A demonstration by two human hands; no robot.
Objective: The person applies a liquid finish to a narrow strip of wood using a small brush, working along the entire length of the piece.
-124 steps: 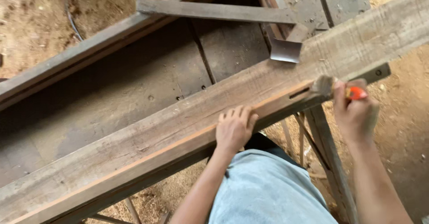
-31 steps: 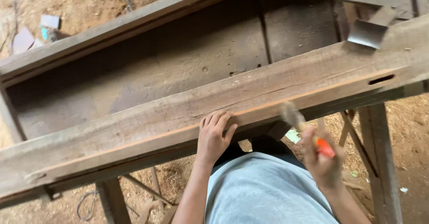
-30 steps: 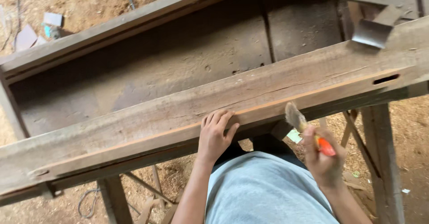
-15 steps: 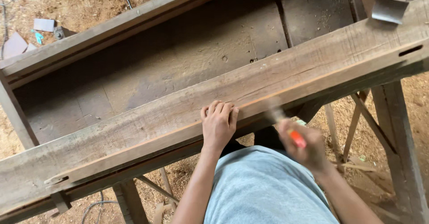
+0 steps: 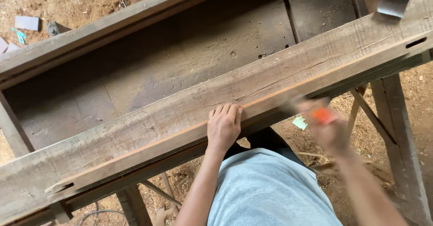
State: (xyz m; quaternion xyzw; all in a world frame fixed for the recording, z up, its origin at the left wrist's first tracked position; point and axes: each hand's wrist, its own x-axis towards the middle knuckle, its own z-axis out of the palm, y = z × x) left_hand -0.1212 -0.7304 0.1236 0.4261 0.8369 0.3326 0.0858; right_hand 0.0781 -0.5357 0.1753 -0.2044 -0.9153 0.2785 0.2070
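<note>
Head view, looking down. A long, rough-sawn timber beam [image 5: 279, 79] crosses the whole frame on a diagonal, its long axis running from the lower left up to the upper right; a mortise slot is cut near each end, one at the lower left [image 5: 61, 187] and one at the upper right [image 5: 416, 42]. An orange-brown line follows the near edge of the beam along its length. Behind it, filling the upper centre, lies a dark plank surface [image 5: 180, 59] bounded by a second rail at the upper left. Wooden trestle legs [image 5: 401, 131] stand at the right, on earth strewn with sawdust.

The left hand [image 5: 224, 127] lies open and flat on the near edge of the beam, at centre frame, fingers pointing up-frame across the grain. The right hand [image 5: 325, 126], blurred by motion, is closed around an orange-handled tool [image 5: 323, 115] just below the beam's near edge, right of centre; the tool's head cannot be made out. The left hand touches the beam; the right is just beside it. A small metal sheet [image 5: 393, 4] rests at the upper right corner.
</note>
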